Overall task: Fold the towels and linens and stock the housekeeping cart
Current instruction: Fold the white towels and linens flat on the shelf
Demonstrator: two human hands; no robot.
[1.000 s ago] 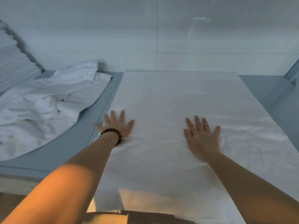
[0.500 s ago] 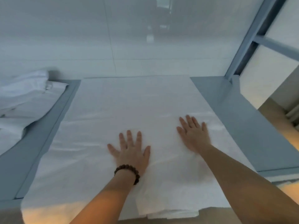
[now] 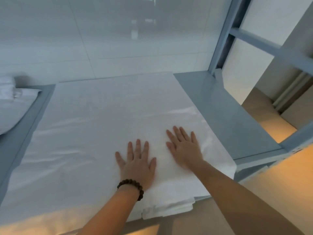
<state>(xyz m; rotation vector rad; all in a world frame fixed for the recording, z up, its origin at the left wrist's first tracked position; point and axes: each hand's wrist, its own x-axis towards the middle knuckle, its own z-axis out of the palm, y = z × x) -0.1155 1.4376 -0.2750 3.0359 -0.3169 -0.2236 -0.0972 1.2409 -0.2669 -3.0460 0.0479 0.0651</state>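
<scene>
Big white sheet (image 3: 101,124) on a gray table (image 3: 220,107), left hand (image 3: 138,164) and right hand (image 3: 185,147) flat on it, fingers spread, right hand at 2 o'clock from the left, holding nothing

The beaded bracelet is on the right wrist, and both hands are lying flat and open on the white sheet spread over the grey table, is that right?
Not quite. In the head view the beaded bracelet is on the left wrist, not the right. The rest holds: the left hand and the right hand both lie flat and open on the white sheet spread over the grey table.
</scene>
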